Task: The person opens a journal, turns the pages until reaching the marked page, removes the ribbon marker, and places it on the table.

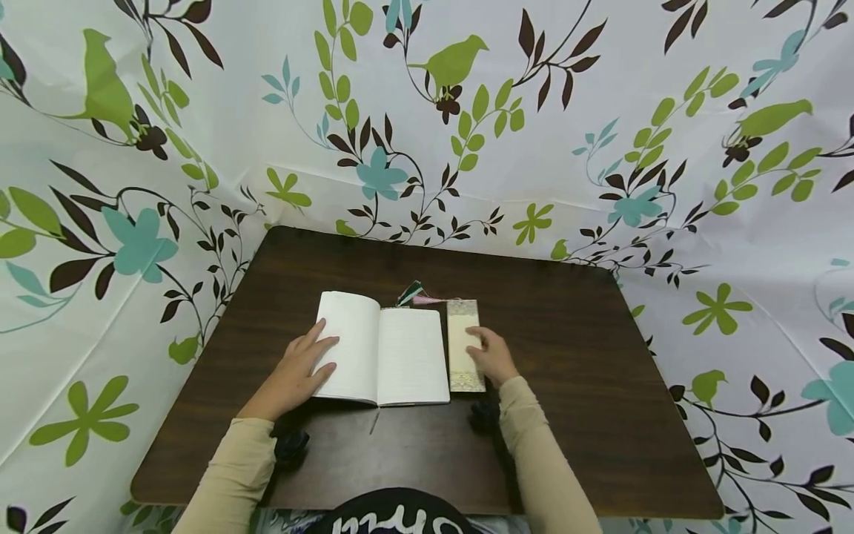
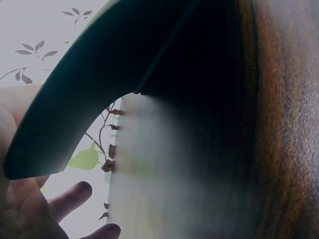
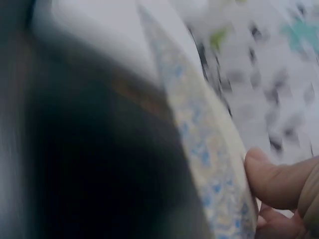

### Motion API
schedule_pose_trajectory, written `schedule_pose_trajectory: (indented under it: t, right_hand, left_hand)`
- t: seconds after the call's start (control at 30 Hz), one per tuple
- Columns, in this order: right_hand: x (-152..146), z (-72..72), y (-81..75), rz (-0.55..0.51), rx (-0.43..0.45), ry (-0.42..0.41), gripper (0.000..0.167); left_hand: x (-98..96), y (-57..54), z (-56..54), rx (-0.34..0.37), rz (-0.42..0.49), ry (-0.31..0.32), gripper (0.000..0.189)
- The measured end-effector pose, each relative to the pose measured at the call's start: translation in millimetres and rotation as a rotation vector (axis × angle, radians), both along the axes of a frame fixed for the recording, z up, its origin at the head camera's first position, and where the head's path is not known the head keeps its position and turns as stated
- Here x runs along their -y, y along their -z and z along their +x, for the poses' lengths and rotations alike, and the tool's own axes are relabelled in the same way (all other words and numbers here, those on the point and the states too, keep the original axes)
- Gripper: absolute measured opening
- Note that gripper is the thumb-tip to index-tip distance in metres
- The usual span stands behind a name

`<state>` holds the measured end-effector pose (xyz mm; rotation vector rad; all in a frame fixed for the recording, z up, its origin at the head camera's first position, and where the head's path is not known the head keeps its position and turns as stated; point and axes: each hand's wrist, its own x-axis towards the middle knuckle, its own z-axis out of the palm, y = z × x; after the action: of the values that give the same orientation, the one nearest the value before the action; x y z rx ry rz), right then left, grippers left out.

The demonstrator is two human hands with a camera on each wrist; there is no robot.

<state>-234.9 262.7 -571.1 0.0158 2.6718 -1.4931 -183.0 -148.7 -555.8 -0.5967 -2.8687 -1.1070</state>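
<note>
An open notebook (image 1: 414, 356) with blank-looking pages lies on the table. My left hand (image 1: 296, 374) rests at its left edge, fingers spread and fairly straight over the left page. In the left wrist view, spread fingers (image 2: 70, 201) show at the lower left. Along the notebook's right side lies a long pale yellow bookmark (image 1: 462, 356) with a speckled lower band and a pink tassel (image 1: 427, 300). My right hand (image 1: 492, 356) holds the bookmark by its right edge with curled fingers. The right wrist view shows the thumb (image 3: 271, 181) against the edge of the bookmark (image 3: 199, 144), patterned in blue.
A dark green tassel (image 1: 409, 294) pokes out above the notebook's top edge. A thin ribbon (image 1: 374, 421) hangs from the notebook's bottom. The dark brown table (image 1: 567, 430) stands against walls of leaf-and-bird patterned fabric (image 1: 454, 148). Near each wrist sits a black device (image 1: 291, 447).
</note>
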Motion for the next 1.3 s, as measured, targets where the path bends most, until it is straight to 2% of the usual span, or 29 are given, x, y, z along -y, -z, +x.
schedule_pose_trajectory:
  t: [0.13, 0.33, 0.47, 0.6, 0.73, 0.87, 0.93, 1.03, 1.13, 1.2, 1.3]
  right_hand:
    - [-77.0, 3.0, -9.2, 0.030, 0.060, 0.078, 0.048]
    - [-166.5, 7.1, -22.7, 0.247, 0.067, 0.130, 0.054]
    - [-202.5, 7.8, -14.0, 0.510, 0.070, 0.152, 0.051]
    - [-209.7, 9.0, -3.1, 0.762, 0.047, 0.218, 0.046]
    - [-188.5, 13.0, -3.2, 0.848, -0.023, 0.253, 0.041]
    - [-145.7, 13.3, -0.7, 0.826, -0.177, 0.212, 0.037]
    - [-119.1, 14.4, 1.8, 0.779, -0.228, 0.127, 0.037]
    - [-75.7, 17.2, 5.1, 0.667, -0.248, -0.064, 0.041]
    - [-33.6, 20.3, 4.7, 0.534, -0.198, -0.255, 0.049]
    - [-11.2, 21.9, 5.4, 0.462, -0.175, -0.354, 0.057]
    - [14.2, 23.2, 8.0, 0.407, -0.148, -0.429, 0.071]
  left_hand:
    - [-1.5, -1.0, -2.1, -0.007, 0.003, 0.006, 0.049]
    - [0.3, 2.1, -6.1, -0.022, 0.002, 0.003, 0.049]
    - [1.6, 1.4, -7.0, -0.023, -0.002, 0.002, 0.049]
    - [1.9, 0.5, -6.2, -0.015, 0.000, 0.001, 0.049]
    - [0.9, 0.3, -5.0, -0.015, -0.002, 0.002, 0.049]
    - [-0.3, -0.2, -4.4, -0.018, 0.001, -0.001, 0.048]
    - [-0.3, 0.6, -4.1, -0.018, -0.001, 0.000, 0.048]
    - [1.1, 2.9, -3.3, -0.011, -0.008, -0.008, 0.049]
    - [3.0, 5.9, -2.5, 0.000, -0.015, -0.021, 0.049]
    - [2.9, 6.2, -2.7, 0.006, -0.018, -0.024, 0.049]
    - [1.7, 5.5, -2.8, 0.010, -0.019, -0.019, 0.050]
